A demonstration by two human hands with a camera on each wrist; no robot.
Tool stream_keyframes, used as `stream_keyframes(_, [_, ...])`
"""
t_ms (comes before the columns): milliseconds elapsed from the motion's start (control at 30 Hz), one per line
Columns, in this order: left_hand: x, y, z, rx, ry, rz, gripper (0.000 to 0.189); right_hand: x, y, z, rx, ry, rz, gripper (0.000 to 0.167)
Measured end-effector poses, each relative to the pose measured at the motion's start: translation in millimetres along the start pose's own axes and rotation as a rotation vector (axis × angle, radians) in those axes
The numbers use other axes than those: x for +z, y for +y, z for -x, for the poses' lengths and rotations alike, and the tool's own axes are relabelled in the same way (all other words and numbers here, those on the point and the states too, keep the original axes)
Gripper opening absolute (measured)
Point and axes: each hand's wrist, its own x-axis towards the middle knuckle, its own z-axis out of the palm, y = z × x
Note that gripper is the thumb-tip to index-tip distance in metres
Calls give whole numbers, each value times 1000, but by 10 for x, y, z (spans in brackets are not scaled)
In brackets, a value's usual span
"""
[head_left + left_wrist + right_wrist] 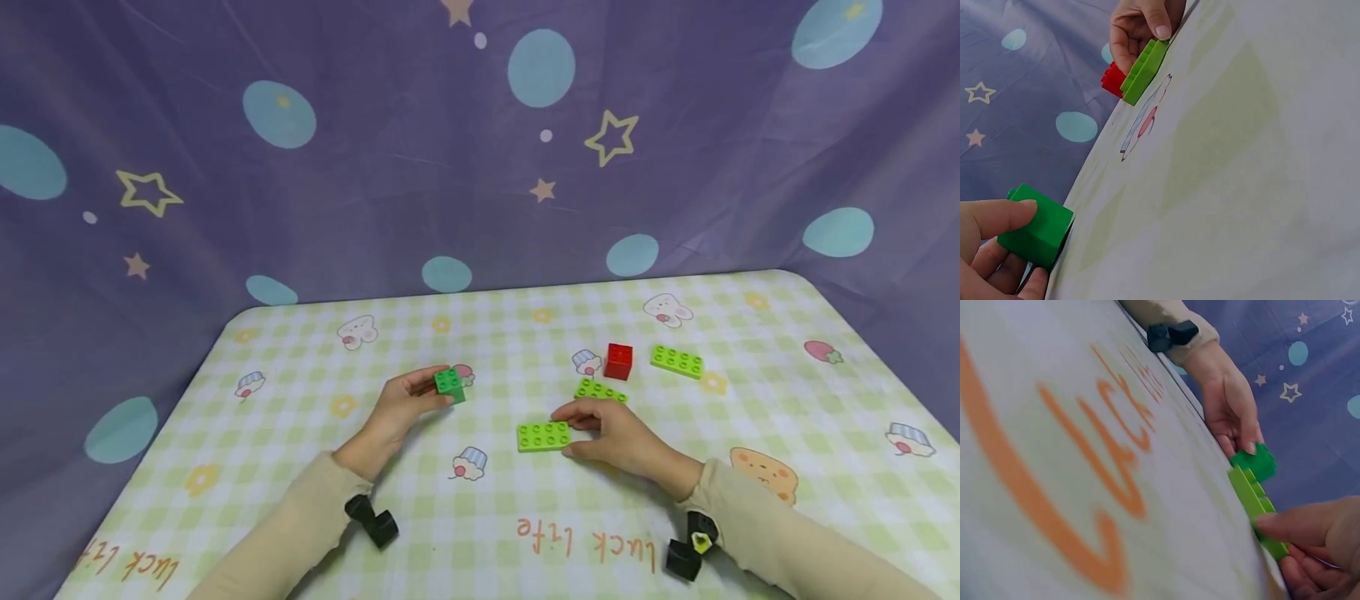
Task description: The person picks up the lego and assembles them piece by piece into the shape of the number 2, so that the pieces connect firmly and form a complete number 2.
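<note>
The left hand (397, 410) grips a dark green, squarish plastic block with round studs (450, 385), its thumb and fingers set on opposite sides; the left wrist view shows the thumb laid against one broad smooth face, with fingers behind and below. Whether this block touches the surface (285, 350) is hard to tell. The right hand (618, 437) pinches the right end of a light green, oblong plastic brick (542, 437), which has two rows of studs facing up, its thumb on the near side and fingers on the far side. The two held pieces are apart, the light green brick lying to the right of the dark green block and a little nearer the person. Just beyond the right hand is a second light green, studded oblong brick (598, 390), partly hidden by the fingers. Behind it stands a bright red, studded plastic block (618, 363), and to the right of that lies a third light green, studded oblong brick (677, 362), set at a slant. A pale green-and-white checked cloth printed with small cartoon figures covers the surface, and a purple fabric curtain with blue ovals and stars (420, 167) hangs behind it.
</note>
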Motion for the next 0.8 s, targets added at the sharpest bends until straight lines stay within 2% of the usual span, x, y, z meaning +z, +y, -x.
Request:
stream_keyframes(200, [-12,15,-8,11,-30,-7,52,36,8,-9,-1,18,-22,36])
stream_keyframes(367, [36,44,7,4,-58,2,51,41,12,-6,3,16,-32,36])
stream_keyframes(633, [214,126,83,4,-105,-7,48,34,16,-14,-1,9,-26,36])
stream_keyframes(800, [356,170,169,13,-166,11,47,17,12,-5,-1,9,-29,38])
